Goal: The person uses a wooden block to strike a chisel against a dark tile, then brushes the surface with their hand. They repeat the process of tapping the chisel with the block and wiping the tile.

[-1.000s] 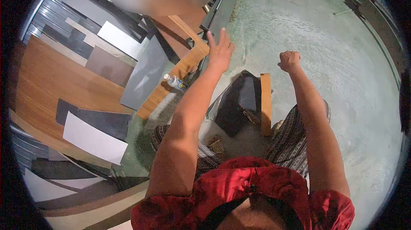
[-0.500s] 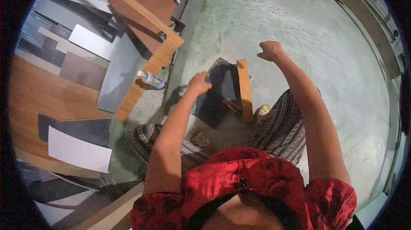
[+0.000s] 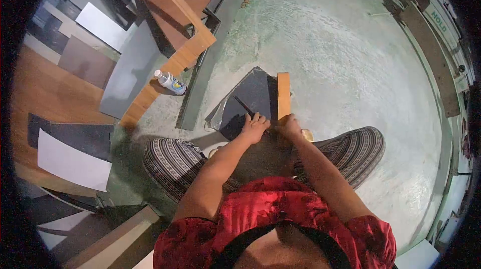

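Note:
A dark flat board, with what looks like clear film along its left edge, lies between my knees. A light-brown wood strip runs along the board's right side. My left hand is over the board's near part with fingers curled, and a thin dark stick-like tool projects from it; its exact kind does not show. My right hand is closed round the near end of the wood strip. The spot where both hands come close together is partly hidden by the fingers.
At the left, a plastic bottle rests by an L-shaped wood edge. Further left are stacked panels and a white sheet. Green-grey floor stretches ahead and right, up to a long board along the wall.
My right hand has come down from the raised position at the upper right to the wood strip. The left hand has moved nearer and right, and now has the thin tool. My knees have spread.

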### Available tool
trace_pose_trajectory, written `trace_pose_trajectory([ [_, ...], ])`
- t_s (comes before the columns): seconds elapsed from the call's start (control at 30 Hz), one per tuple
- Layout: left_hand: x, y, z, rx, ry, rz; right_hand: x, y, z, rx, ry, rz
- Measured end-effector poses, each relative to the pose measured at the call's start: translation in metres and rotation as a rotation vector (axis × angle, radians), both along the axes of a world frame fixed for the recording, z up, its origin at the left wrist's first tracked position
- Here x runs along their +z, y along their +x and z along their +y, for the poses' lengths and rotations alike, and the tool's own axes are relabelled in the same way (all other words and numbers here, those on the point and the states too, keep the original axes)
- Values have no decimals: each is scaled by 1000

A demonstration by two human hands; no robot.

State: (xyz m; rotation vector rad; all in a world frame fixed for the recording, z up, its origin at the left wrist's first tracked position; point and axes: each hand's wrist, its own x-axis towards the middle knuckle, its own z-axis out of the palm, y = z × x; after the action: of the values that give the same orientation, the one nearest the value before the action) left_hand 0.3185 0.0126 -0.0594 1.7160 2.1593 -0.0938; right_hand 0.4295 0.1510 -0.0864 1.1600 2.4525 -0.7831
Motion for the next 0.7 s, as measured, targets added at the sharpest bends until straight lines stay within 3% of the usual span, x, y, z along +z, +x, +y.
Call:
trace_pose_trajectory([
  [0.03, -8, 1, 2, 3, 4, -4, -11, -1, -1, -167, -29, 6],
  [0.13, -14, 1, 4, 51, 80, 8, -22, -8, 7, -183, -71, 65],
  [0.2, -9, 2, 1, -104, -44, 179, -16, -7, 5, -181, -112, 56],
  [0.37, -42, -1, -7, -111, 86, 129, -18, -9, -2, -145, -50, 17],
  [0.43, -32, -6, -7, -127, 66, 88, -14, -6, -1, -175, -43, 71],
  [0.53, -19, -9, -3, -145, -16, 14, -52, -10, 11, -264, -53, 63],
  [0.67, -7, -27, 13, 15, 262, -43, -34, -9, 22, -267, -189, 14],
  [0.7, 3, -38, 21, 163, 345, -160, -25, -9, 18, -376, -272, 251],
])
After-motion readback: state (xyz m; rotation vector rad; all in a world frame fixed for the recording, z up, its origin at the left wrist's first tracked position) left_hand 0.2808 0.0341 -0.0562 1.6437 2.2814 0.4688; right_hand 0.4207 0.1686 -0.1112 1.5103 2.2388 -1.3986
